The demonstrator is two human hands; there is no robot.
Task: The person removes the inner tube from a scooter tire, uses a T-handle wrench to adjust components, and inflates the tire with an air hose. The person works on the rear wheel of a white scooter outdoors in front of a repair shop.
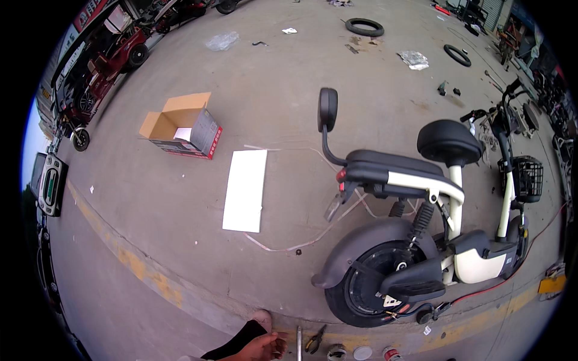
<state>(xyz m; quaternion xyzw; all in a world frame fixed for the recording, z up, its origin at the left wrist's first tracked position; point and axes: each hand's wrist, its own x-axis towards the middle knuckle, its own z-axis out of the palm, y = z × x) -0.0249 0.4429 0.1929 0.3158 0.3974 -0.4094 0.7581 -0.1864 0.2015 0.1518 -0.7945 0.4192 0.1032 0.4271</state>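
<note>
My left hand (265, 348) is low in the head view, next to a dark trouser leg (238, 340) and a shoe (262, 320). Its fingers are loosely bent and partly apart, with nothing visible in them. Just right of it lies a slim silver metal bar (299, 344). Pliers with black and yellow handles (314, 340) are beside the bar. Further right are a small round tin (336, 352), a white round lid (362, 352) and a red and white can (391, 354). My right hand is out of view. A cream and black electric scooter (481, 265) stands to the right, its rear wheel (361, 289) nearest.
A white foam board (245, 191) lies on the concrete, with an open cardboard box (183, 129) beyond it. A red hose (481, 293) runs by the scooter. Loose tyres (364, 27) lie far off. A red three-wheeler (114, 66) is at the far left.
</note>
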